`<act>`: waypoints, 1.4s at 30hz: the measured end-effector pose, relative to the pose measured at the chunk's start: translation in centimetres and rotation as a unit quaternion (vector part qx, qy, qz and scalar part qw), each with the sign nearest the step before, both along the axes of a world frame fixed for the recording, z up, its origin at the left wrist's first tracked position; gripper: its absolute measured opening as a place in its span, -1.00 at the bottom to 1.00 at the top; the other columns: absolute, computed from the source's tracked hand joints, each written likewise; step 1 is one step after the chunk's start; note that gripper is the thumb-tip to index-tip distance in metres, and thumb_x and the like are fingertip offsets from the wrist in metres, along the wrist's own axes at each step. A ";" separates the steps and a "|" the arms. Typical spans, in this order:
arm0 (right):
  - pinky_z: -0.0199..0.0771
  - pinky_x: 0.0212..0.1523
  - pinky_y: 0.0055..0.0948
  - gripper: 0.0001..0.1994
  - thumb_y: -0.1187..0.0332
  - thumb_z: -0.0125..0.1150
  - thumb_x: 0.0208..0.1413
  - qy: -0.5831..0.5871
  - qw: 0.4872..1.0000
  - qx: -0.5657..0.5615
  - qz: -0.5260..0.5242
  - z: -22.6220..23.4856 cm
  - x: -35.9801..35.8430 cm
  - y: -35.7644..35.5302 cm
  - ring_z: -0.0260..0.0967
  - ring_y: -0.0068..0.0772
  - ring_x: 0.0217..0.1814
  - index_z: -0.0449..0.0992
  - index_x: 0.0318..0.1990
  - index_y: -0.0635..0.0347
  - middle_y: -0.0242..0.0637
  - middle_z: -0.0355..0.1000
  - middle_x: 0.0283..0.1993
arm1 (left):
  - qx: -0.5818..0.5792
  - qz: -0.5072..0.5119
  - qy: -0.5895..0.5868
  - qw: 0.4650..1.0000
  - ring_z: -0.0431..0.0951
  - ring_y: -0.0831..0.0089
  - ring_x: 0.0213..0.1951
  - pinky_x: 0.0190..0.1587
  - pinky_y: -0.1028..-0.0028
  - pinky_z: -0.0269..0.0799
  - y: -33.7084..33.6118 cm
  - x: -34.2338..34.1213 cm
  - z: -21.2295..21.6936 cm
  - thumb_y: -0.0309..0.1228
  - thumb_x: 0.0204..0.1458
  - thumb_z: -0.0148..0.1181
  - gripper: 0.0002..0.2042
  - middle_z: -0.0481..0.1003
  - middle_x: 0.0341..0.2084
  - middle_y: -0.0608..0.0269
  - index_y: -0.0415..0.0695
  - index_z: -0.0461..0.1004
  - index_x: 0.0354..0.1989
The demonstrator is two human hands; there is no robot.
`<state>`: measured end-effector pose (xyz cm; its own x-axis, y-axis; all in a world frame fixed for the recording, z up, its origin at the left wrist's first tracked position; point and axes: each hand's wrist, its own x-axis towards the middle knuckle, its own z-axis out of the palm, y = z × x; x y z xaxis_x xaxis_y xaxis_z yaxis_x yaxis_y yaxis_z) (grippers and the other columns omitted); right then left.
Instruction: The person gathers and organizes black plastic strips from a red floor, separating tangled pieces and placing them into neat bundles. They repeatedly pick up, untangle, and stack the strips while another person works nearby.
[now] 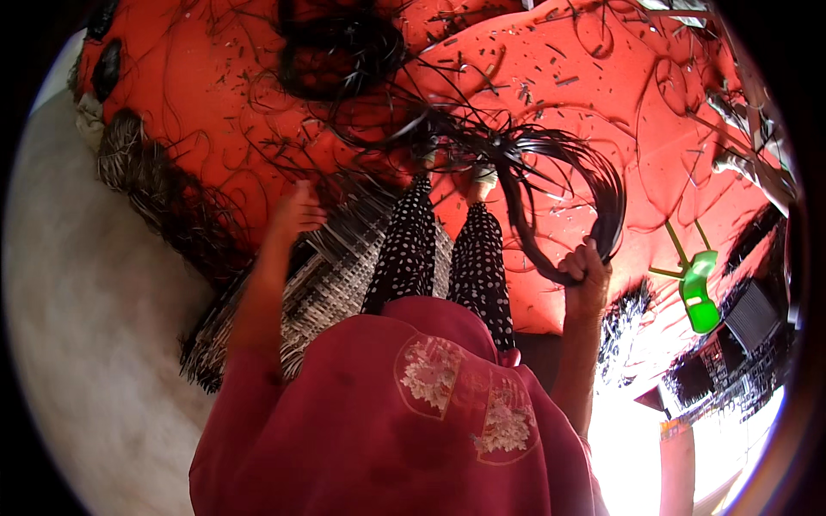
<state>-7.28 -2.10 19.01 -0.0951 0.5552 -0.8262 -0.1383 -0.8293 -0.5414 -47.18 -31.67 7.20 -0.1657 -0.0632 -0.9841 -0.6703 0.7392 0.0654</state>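
Observation:
My right hand (587,265) is closed around a bent bundle of long black strips (609,198). The bundle curves up from my fist and runs back to a tangle of loose strips (465,133) by my feet. Off to the left, my left hand (298,208) hangs above the floor with its fingers partly apart and nothing visible in it. Just right of and below that hand lies a woven piece of black and grey strips (331,267), its long ends loose. My legs cover part of it.
A dark coil of strips (340,52) lies on the red floor covering (224,69), among scattered offcuts. Bundled dark strips (163,181) line the pale wall (77,258) at left. At right stands a green plastic chair (699,292), near a stack of dark woven pieces (753,316).

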 end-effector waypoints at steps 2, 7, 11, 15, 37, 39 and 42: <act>0.16 -0.54 -0.56 -0.86 0.36 -0.02 0.12 -0.002 0.999 0.025 0.034 2.5 -0.9 -0.6 -0.11 -0.68 -0.71 0.29 -0.44 0.17 -0.57 -0.08 -0.69 | 0.081 -0.143 0.055 0.985 0.51 0.30 -0.57 -0.55 0.44 0.41 1.9 6.8 -4.7 -0.03 -0.11 0.16 -0.57 0.49 -0.59 0.16 -0.25 0.46 -0.54; 0.19 -0.60 -0.57 -0.78 0.27 0.07 0.06 -0.056 0.984 0.049 0.161 8.8 0.0 -2.2 0.08 -0.66 -0.70 0.32 -0.48 0.22 -0.50 0.13 -0.74 | 0.484 -0.456 0.436 0.607 0.41 0.13 -0.17 -0.12 0.30 0.34 16.7 16.2 0.2 -0.52 -0.19 0.18 -0.73 0.40 -0.24 0.12 -0.22 0.39 -0.24; 0.30 -0.58 -0.60 -0.72 0.21 0.23 -0.07 -0.051 0.980 0.012 0.190 12.7 0.0 -4.8 0.34 -0.58 -0.58 0.41 -0.43 0.28 -0.34 0.39 -0.61 | 0.425 -0.691 0.178 0.557 0.39 0.16 -0.18 -0.19 0.26 0.35 21.4 19.7 -4.3 -0.51 -0.19 0.09 -0.79 0.39 -0.25 0.15 -0.17 0.38 -0.31; 0.42 -0.49 -0.55 -0.65 0.34 0.37 -0.22 0.012 0.950 -0.005 0.313 15.8 -0.4 -6.3 0.42 -0.45 -0.50 0.42 -0.29 0.35 -0.29 0.45 -0.47 | 0.340 -0.651 0.581 0.352 0.35 0.20 -0.24 -0.13 0.34 0.26 20.2 23.1 -9.3 -0.42 -0.32 0.08 -0.70 0.35 -0.40 0.12 -0.19 0.37 -0.31; 0.25 -0.57 -0.60 -0.89 0.45 0.03 0.07 0.236 0.951 -0.194 0.051 -10.3 -0.9 1.3 0.10 -0.64 -0.72 0.32 -0.49 0.09 -0.55 0.11 -0.72 | 0.249 -0.120 0.364 0.889 0.43 0.28 -0.15 -0.09 0.35 0.36 7.6 6.7 38.2 -0.51 -0.11 -0.04 -0.83 0.42 -0.19 0.08 -0.22 0.45 -0.35; 0.18 -0.59 -0.64 -0.82 0.47 0.02 0.07 0.230 0.956 -0.158 -0.088 -9.7 0.6 3.3 -0.02 -0.69 -0.75 0.25 -0.54 0.05 -0.58 -0.01 -0.74 | 0.492 -0.131 0.383 0.770 0.40 0.22 -0.11 -0.04 0.32 0.31 -0.8 -3.5 38.9 -0.51 -0.12 0.00 -0.80 0.40 -0.19 0.01 -0.29 0.42 -0.29; 0.08 -0.63 -0.63 -0.80 0.42 0.02 0.08 0.237 0.966 -0.089 -0.055 -7.6 2.7 5.1 -0.15 -0.71 -0.76 0.21 -0.56 0.05 -0.60 -0.10 -0.75 | 0.352 -0.007 0.597 0.721 0.40 0.19 -0.14 -0.10 0.26 0.30 -13.6 -14.4 43.2 -0.49 -0.13 0.02 -0.80 0.42 -0.25 0.03 -0.33 0.39 -0.32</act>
<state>-4.63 2.96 11.43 -0.4348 0.4370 -0.7874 -0.4287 -0.8694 -0.2458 -61.58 -45.23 50.42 -0.9173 0.3914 0.0737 0.1818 0.2468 0.9519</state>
